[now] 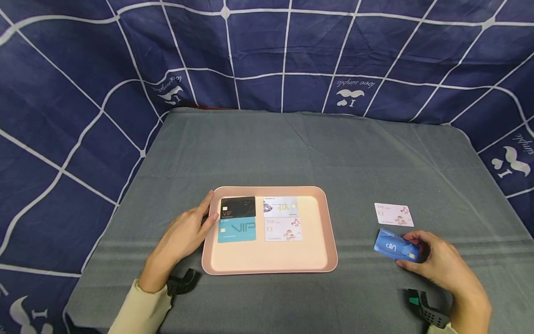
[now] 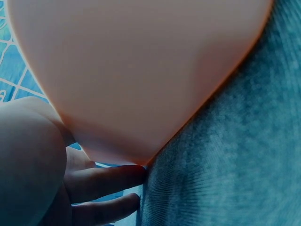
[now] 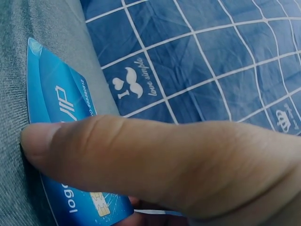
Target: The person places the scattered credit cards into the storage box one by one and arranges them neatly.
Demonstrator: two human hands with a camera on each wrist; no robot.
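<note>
My left hand [image 1: 183, 232] holds the left edge of a pink tray [image 1: 271, 257], thumb over the rim and fingers along the outer wall. The left wrist view shows that wall close up, with fingers [image 2: 108, 182] against it. In the tray lie a black VIP card [image 1: 244, 206], a teal VIP card [image 1: 238, 230], a white VIP card [image 1: 280, 207] and a pink floral card [image 1: 277, 230]. On the right, my right hand [image 1: 442, 262] pinches a blue VIP card [image 1: 392, 246] by its edges; the thumb [image 3: 94, 146] crosses its long side in the right wrist view.
Another pink floral card [image 1: 394, 214] lies on the grey cloth-covered table [image 1: 333, 157], just beyond the blue card. A dark blue gridded cloth [image 1: 258, 51] hangs behind and along both sides of the table.
</note>
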